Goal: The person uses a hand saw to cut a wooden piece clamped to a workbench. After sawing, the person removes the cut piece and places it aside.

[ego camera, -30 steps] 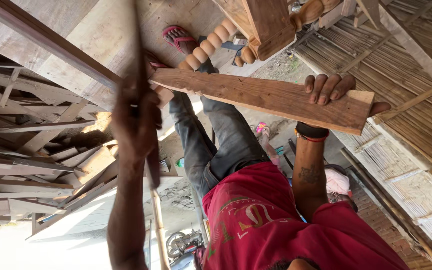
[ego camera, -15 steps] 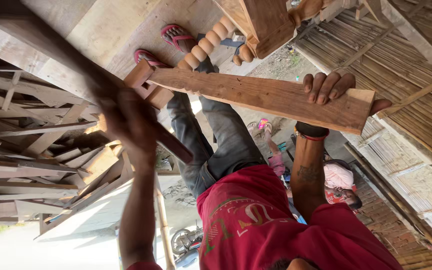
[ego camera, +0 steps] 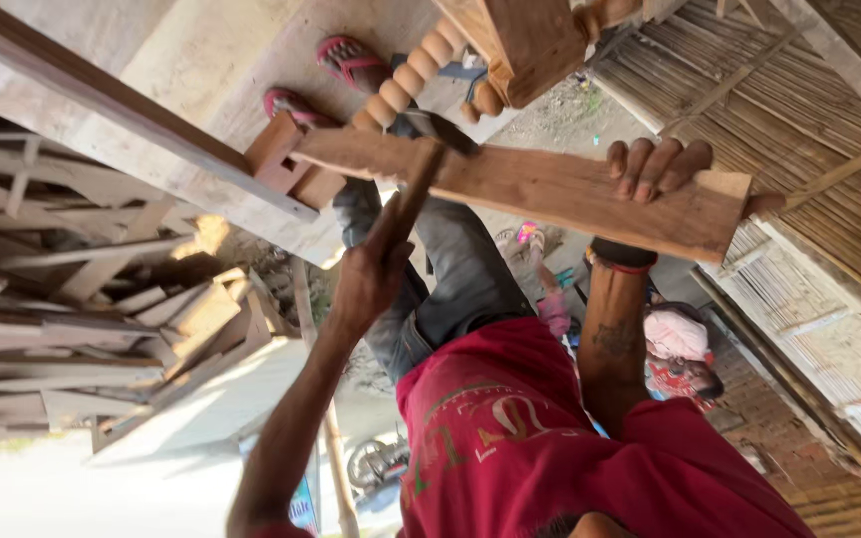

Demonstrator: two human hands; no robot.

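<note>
One rough flat plank (ego camera: 550, 189) (reddish wood) under a hammer (ego camera: 421, 179).

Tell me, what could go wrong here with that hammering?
The hammer in the right hand meets the plank, which only the left hand steadies. A glancing blow might reach those fingers or shift the plank. The open sandals lie just beyond, so a dropped piece could hit toes.

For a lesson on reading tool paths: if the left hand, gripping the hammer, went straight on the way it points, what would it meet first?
Most likely the plank that the right hand grips. The left hand points up along the hammer, whose head seems to be at the plank's edge, though depth is unclear.
</note>
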